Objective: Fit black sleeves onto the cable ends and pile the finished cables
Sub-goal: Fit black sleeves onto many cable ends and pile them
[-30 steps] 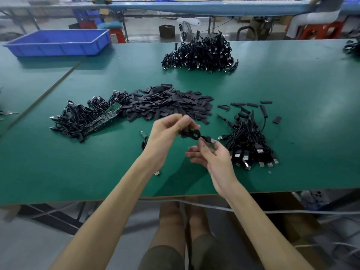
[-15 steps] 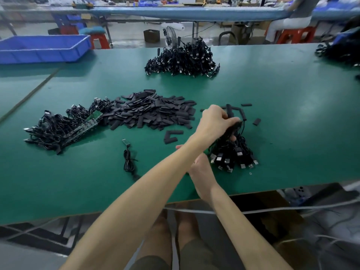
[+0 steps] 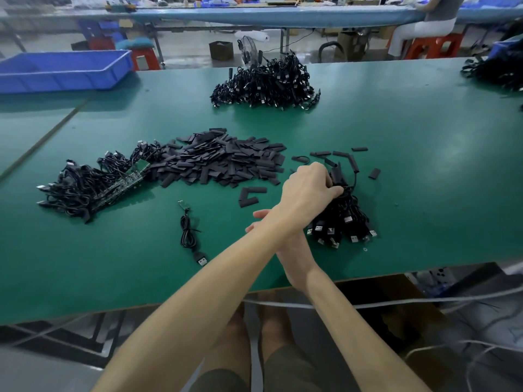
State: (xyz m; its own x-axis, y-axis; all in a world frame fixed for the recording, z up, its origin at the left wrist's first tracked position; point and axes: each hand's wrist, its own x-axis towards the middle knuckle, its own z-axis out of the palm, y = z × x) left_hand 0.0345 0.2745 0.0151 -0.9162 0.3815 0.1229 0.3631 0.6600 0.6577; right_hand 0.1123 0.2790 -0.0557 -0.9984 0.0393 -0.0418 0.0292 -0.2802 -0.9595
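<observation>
Our left hand (image 3: 308, 188) lay crossed over the right, fingers curled into the top of the pile of black plug-ended cables (image 3: 343, 219). Our right hand (image 3: 294, 250) sat beneath, its visible fingers straight. The lone coiled black cable (image 3: 189, 234) lay left of both hands, its long axis running towards us, nearest the right fingertips.

No legible text, label, brand or number anywhere. Too small or blurred to read: the green circuit board (image 3: 133, 176) at middle left, the cables (image 3: 343, 219) right of centre, the blue tray (image 3: 56, 80) at upper left, the far bench (image 3: 254, 16) along the top edge.
</observation>
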